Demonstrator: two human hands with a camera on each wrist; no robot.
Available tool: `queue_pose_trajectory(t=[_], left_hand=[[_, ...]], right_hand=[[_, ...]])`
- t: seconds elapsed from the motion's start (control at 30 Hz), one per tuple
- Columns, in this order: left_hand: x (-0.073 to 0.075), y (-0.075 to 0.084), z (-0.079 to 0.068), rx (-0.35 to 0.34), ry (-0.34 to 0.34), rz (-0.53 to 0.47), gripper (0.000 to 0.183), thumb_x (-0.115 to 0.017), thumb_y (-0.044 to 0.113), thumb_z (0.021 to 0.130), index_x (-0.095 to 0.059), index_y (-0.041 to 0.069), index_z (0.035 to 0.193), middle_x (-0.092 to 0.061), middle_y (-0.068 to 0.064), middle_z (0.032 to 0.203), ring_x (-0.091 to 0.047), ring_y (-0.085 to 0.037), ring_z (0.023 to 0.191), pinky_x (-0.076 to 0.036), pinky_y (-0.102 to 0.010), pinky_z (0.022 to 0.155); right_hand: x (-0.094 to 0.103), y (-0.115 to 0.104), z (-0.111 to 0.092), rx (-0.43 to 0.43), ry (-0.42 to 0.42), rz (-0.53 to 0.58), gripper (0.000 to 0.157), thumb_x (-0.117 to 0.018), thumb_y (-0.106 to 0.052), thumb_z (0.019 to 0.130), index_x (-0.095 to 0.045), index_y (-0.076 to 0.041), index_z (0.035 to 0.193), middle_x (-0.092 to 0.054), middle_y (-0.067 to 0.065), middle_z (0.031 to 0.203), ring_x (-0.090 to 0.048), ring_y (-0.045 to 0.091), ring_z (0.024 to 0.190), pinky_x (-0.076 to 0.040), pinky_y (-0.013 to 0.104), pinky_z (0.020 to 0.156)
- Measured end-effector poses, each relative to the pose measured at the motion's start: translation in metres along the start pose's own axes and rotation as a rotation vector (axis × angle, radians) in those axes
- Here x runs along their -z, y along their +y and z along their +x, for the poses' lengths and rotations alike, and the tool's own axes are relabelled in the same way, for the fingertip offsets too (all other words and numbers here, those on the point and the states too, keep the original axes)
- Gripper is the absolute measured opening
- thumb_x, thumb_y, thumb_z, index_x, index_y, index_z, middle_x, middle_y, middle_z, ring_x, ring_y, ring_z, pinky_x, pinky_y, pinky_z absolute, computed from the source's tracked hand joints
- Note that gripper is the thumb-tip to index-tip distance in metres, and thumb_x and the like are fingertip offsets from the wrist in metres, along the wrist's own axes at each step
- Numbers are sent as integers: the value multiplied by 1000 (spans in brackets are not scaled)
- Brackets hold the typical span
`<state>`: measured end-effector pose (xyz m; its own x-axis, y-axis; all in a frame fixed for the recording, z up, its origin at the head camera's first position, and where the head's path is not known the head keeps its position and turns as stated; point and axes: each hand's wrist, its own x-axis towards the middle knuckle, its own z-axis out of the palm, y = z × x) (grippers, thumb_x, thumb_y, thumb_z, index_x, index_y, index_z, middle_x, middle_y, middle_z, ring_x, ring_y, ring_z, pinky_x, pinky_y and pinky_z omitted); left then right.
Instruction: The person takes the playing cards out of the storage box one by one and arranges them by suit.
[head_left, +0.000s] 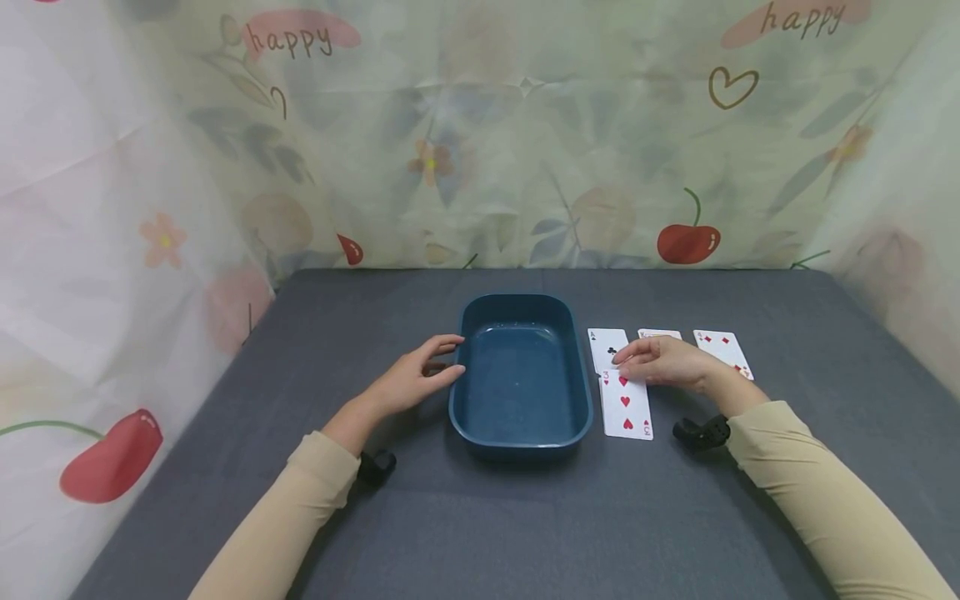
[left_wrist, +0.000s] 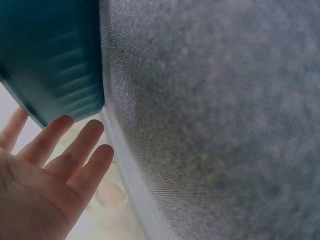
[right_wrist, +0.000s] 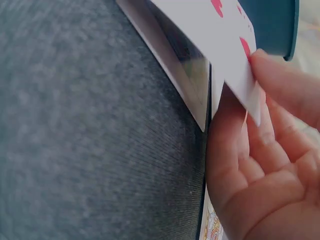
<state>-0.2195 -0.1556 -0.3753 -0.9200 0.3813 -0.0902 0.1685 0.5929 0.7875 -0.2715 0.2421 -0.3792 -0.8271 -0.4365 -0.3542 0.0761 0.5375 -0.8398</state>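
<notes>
My right hand pinches the three of hearts at its far end, thumb on the face. In the right wrist view, the pinched playing card tilts up off the cloth, with fingers behind its edge. Just beyond lies the ace of clubs, partly covered by the fingers. At the left rim of a deep blue rectangular tray, my left hand has its fingertips close to the wall. The left wrist view shows those fingers relaxed and spread, with nothing held.
Right of the ace lie a king card, mostly hidden by my right hand, and a four of diamonds. A dark grey cloth covers the table. Patterned curtains hang behind and at both sides.
</notes>
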Motion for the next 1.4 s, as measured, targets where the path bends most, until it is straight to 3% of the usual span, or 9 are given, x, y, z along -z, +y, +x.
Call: queue_pose_trajectory(t=[0.87,1.4], left_hand=[[-1,-1,2,4,8,3,55,-54,42,92,-33,26,141,-36,-7,149,-41,-33,134,-35,-51,108],[0,0,1,11,6,1,56,-54,43,92,-33,27,141,-36,-7,149,-41,-34,134,-35,-51,108]], right_hand=[[-16,-2,1,24,182,-191,33,-67,-18,85,-61,0,113,-70,1,88,-57,13,84,-44,23,77],[-21,-3,-1,59,225,-217,31,-69,-13,83,-61,3,109,-71,7,89,-61,12,81,-47,20,73]])
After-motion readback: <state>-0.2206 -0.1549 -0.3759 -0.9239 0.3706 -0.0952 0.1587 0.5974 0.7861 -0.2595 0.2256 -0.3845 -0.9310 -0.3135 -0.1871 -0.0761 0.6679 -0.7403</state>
